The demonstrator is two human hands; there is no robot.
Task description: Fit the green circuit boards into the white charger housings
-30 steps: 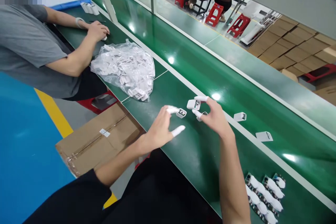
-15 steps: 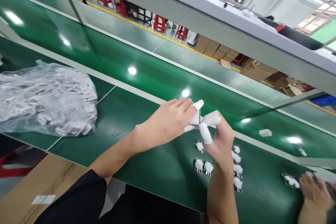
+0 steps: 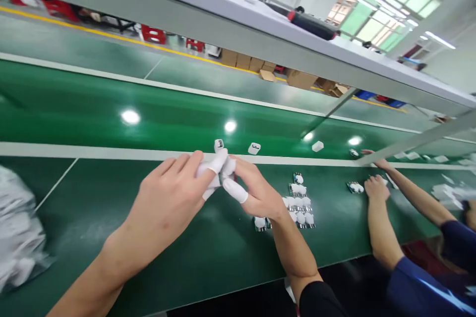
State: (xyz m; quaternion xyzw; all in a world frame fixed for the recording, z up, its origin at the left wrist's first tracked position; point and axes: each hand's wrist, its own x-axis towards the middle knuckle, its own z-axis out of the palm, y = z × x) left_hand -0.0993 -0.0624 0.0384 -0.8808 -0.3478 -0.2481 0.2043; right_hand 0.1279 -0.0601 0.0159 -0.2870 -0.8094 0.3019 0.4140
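Note:
My left hand (image 3: 173,190) is closed on a white plastic housing (image 3: 210,193), mostly hidden by its fingers. White finger cots cover several fingertips on both hands. My right hand (image 3: 262,193) meets it from the right, thumb and finger pinched together at the housing's open side. A thin green edge of a circuit board shows between the fingertips; the rest is hidden. Under and beside my right wrist, several small circuit boards (image 3: 298,203) with white rounded parts lie in rows on the green table.
White housings (image 3: 254,148) stand along the green belt (image 3: 178,129) beyond the table's pale rail. A clear bag of white parts (image 3: 18,228) lies at left. A co-worker's hands (image 3: 376,188) are at right, near another circuit board (image 3: 355,187). A shelf (image 3: 223,15) runs above.
The view has swung right, so the bag slides off to the left and more of the co-worker shows. My hands stay together at the housing, with my right fingertips closer against it.

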